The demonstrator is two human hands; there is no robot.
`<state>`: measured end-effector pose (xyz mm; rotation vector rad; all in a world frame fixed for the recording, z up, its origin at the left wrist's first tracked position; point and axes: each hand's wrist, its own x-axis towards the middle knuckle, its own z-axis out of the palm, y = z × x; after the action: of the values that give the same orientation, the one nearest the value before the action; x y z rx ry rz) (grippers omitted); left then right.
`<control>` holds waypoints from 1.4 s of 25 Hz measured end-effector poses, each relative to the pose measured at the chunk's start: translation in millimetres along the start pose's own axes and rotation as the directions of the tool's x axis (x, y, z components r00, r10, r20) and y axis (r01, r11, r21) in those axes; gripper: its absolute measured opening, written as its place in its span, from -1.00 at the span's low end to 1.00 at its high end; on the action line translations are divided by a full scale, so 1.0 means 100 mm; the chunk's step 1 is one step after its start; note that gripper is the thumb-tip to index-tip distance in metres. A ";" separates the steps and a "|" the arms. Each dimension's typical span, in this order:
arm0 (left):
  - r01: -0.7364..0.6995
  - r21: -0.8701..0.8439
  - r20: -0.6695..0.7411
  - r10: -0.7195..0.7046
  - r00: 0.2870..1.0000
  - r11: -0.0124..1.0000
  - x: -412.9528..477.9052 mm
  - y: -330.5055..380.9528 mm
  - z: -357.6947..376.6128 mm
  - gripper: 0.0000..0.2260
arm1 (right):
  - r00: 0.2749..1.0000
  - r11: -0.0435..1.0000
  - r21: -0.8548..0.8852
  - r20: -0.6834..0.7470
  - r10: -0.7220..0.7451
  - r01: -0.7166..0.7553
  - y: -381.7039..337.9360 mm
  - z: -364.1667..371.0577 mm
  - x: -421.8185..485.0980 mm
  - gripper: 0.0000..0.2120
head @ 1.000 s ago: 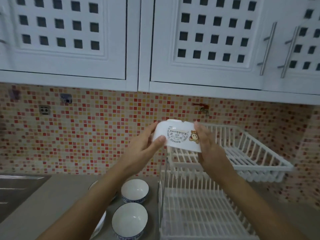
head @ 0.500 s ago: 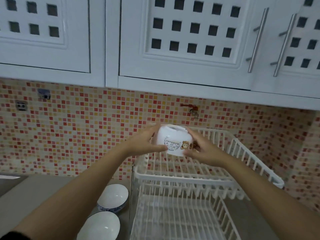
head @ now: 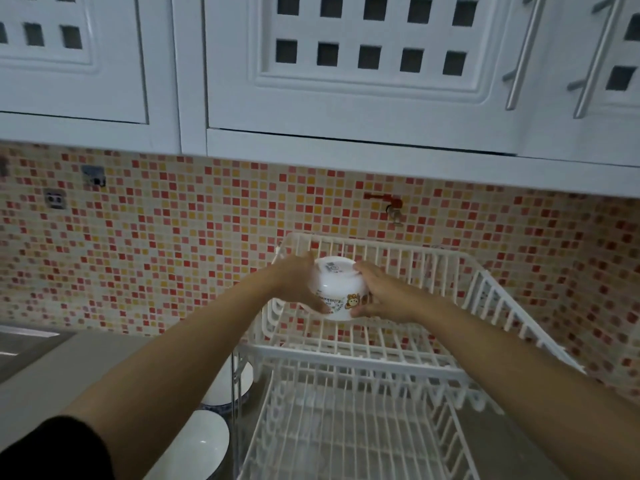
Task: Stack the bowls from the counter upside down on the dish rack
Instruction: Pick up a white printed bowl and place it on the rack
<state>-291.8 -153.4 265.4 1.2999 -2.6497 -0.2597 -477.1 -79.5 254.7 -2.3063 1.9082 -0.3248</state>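
White bowl (head: 337, 292) upside down — left hand (head: 297, 284), right hand (head: 379, 296) clasping its sides.

A: Where are the arms?

B: Both bare forearms reach forward and converge. The left hand (head: 298, 284) and right hand (head: 382, 296) face each other, palms inward.

A: And the fingers?

B: Curled and closed on the white bowl (head: 337, 292) clamped between them, its base up.
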 end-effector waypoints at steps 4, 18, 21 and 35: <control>0.000 0.015 0.045 -0.001 0.999 1.000 -0.01 0.02 0.05 -0.22 | 0.998 1.000 -0.013 0.054 0.013 -0.012 0.05 0.05 0.00 -0.06; -0.038 -0.052 -0.168 0.029 0.985 0.998 -0.34 -0.42 -0.34 -0.47 | 0.995 0.998 -0.037 -0.083 0.055 -0.058 -0.70 -0.09 0.10 -0.12; 0.045 -0.149 -0.250 -0.082 0.965 0.988 -0.66 -0.86 -0.50 -0.52 | 0.976 0.999 0.022 -0.218 -0.031 0.037 -1.39 -0.04 0.30 -0.29; 0.509 0.135 0.261 -0.526 0.810 0.850 -2.68 -3.73 1.07 -0.52 | 0.896 0.964 0.195 0.438 0.078 -0.180 -3.31 3.23 0.95 -0.13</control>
<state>128.5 -157.4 52.3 2.1476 -2.4657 -0.4798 -64.8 -121.2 27.8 -1.8944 1.6892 -0.0165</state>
